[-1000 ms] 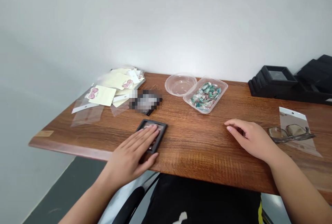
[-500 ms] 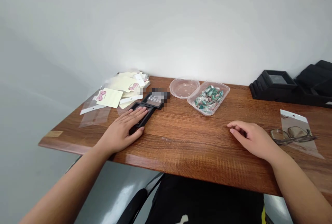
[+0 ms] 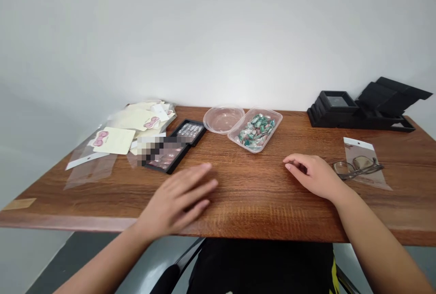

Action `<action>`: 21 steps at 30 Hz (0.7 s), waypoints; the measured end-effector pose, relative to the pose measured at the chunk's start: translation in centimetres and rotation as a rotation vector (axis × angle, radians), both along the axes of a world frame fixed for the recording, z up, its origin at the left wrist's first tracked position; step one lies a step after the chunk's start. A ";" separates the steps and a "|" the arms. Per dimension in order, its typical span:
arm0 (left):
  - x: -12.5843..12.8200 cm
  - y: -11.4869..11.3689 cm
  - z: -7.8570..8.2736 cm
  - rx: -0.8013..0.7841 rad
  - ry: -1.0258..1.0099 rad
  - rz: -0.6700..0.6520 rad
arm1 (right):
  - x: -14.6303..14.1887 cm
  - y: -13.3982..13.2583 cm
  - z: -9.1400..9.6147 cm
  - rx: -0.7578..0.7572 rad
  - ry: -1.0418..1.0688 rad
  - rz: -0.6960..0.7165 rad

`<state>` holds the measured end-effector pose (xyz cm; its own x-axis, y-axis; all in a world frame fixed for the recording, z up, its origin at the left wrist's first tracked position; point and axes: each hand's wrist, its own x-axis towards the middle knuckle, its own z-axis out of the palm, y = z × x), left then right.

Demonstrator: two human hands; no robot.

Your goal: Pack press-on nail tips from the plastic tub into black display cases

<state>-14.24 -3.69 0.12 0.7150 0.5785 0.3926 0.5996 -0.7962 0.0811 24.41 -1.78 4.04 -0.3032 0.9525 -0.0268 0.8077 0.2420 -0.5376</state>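
Looking down, we see our left hand (image 3: 177, 201), fingers (image 3: 201, 186) spread and empty, near the black nail tray (image 3: 166, 160) on the tabletop (image 3: 259, 198). Our right hand (image 3: 313, 176) rests loosely curled, empty. The tray is probably light and stiff; hold its edges.

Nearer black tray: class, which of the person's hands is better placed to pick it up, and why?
Probably the left. The left hand is open just in front of the black tray, on its side. The right hand rests across the table, beside the glasses.
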 end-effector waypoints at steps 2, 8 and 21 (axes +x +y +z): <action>3.6 0.0 0.5 -0.070 0.097 -0.283 | 0.0 0.0 0.1 0.043 0.032 -0.014; 14.2 2.4 1.5 -0.323 0.173 -0.678 | 1.0 0.0 0.4 0.210 0.147 -0.109; 18.5 4.1 0.7 -0.535 0.061 -0.727 | 2.6 3.4 2.9 0.661 0.158 -0.419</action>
<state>4.23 0.38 0.80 0.9861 0.0706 0.1505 -0.0210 -0.8452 0.5340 27.02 1.65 6.96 0.1301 0.7920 0.5965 0.8284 0.2437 -0.5044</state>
